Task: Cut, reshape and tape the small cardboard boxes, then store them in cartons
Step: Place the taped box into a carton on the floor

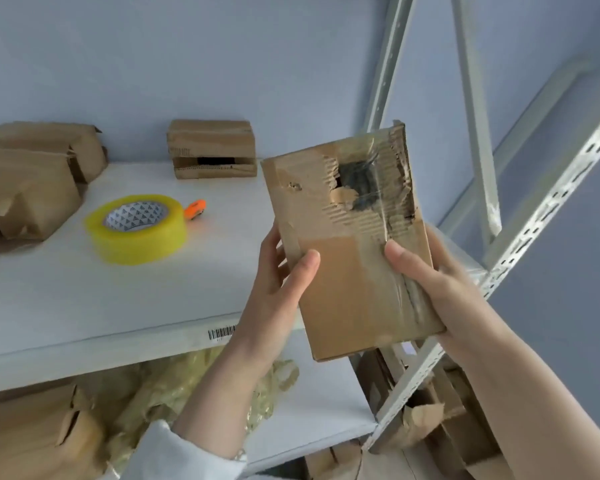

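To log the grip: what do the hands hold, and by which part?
The torn cardboard box: left hand grips its lower left edge, right hand its lower right edge.

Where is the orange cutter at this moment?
The orange cutter lies on the white shelf, left of centre in the head view, just right of the yellow tape roll and left of the torn box.

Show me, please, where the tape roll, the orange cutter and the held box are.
tape roll (139, 244): head view, yellow near side.
orange cutter (195, 209): head view, orange body.
held box (352, 275): head view, plain brown lower face.
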Available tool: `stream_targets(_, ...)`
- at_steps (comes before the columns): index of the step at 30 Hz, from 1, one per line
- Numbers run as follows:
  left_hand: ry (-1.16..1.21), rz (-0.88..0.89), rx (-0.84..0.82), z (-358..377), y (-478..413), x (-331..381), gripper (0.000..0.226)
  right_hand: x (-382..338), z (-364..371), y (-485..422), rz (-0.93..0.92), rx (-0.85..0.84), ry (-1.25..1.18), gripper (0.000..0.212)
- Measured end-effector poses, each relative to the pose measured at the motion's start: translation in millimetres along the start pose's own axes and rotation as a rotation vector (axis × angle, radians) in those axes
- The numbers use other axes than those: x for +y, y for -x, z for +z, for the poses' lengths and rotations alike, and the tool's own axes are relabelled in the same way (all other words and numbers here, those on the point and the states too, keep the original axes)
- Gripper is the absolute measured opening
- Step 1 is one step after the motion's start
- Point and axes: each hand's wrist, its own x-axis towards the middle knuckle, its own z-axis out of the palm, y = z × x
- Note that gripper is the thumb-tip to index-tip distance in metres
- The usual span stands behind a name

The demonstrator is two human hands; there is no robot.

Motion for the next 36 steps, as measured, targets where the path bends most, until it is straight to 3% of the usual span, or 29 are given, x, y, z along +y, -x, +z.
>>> stream_targets(5,-0.032,-0.058,-0.123,21.0,35.9,-6.7,0.076,15.8,-9.5,65.0,0.029,0.196,-0.057,0.055)
stream_targets(9,-0.033,-0.143,-0.233,48.9,61.5,-22.6,0.075,36.8,-29.6,112.5,0.081,0.339,-0.064,0.078)
stream_targets(11,-0.014,-0.201,-0.302,76.6,74.9,-36.5,0.072,49.7,-49.4,141.3,0.106,0.423,-0.083,0.080)
stream_targets(14,0.011,-0.293,-0.366,110.0,89.1,-60.3,0.054,68.9,-72.9,173.1,0.159,0.510,-0.142,0.076)
stream_targets(22,-0.038,-0.601,-0.608,249.0,118.8,-162.4,0.053,135.8,-190.9,256.4,0.335,0.841,-0.347,0.054)
stream_targets(26,-0.087,-0.689,-0.665,296.7,136.0,-217.6,0.035,172.0,-239.2,282.0,0.418,0.940,-0.409,0.044)
stream_targets(31,-0.210,-0.838,-0.713,323.4,148.6,-280.1,0.053,220.3,-289.2,285.2,0.600,1.025,-0.607,0.034)
stream_targets(36,-0.302,-0.922,-0.718,348.9,116.8,-345.2,0.051,259.2,-342.0,249.3,0.811,1.032,-0.808,0.032)
